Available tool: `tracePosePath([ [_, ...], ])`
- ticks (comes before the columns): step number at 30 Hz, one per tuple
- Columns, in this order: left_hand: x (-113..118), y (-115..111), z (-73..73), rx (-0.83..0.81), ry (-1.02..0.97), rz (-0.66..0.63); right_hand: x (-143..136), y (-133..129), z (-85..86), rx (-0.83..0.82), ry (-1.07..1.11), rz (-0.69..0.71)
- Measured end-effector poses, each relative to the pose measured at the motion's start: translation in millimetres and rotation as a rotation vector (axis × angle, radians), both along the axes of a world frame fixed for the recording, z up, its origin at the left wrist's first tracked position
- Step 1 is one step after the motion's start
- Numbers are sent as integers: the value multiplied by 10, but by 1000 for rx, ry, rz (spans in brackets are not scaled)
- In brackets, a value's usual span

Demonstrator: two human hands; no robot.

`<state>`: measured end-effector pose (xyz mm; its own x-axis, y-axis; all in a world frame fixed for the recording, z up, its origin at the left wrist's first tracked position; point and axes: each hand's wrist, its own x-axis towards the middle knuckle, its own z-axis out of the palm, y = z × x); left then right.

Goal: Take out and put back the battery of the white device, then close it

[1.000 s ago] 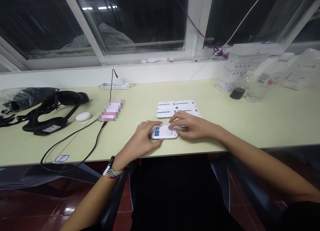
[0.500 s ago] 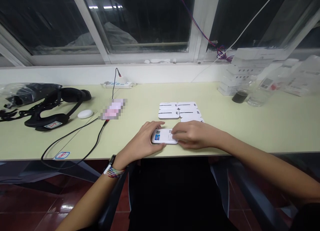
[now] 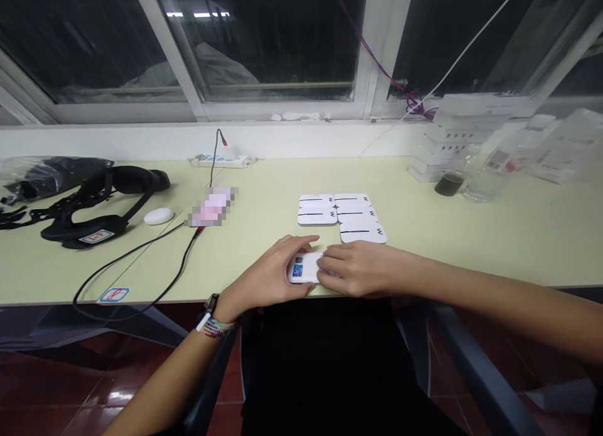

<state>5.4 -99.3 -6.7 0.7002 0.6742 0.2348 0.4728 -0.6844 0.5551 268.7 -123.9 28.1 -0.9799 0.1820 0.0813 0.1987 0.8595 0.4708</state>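
A white rounded device (image 3: 308,267) with a blue label and a small code lies at the table's front edge. Round its left end, my left hand (image 3: 277,269) grips it between thumb and fingers. My right hand (image 3: 353,267) covers the device's right part, its bent fingers resting on the top; whether they pinch anything is hidden. Just beyond, several white rounded cards or pads with black lines and letters lie in rows, among them a front right one (image 3: 362,232) and a left one (image 3: 317,216).
A pixelated phone (image 3: 211,207) with cables lies left of centre, near a white oval object (image 3: 159,216) and black head straps (image 3: 94,225). A power strip (image 3: 221,161) sits at the back. White boxes (image 3: 452,137), a dark-filled cup (image 3: 449,184) and a bottle (image 3: 490,172) stand at right.
The device and both hands have shifted slightly towards the front edge. My right hand has moved a little left over the device, and the front right white pad shows more fully.
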Motion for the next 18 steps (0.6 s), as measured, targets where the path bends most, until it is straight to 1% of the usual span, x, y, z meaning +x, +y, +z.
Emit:
tracePosePath([
  [5, 16, -22, 6, -3, 1, 6, -14, 5, -21, 13, -39, 4],
  [15, 62, -9, -8, 10, -12, 0, -35, 9, -52, 44, -39, 18],
  [18, 61, -8, -21, 14, -15, 6, -25, 19, -38, 0, -37, 10],
])
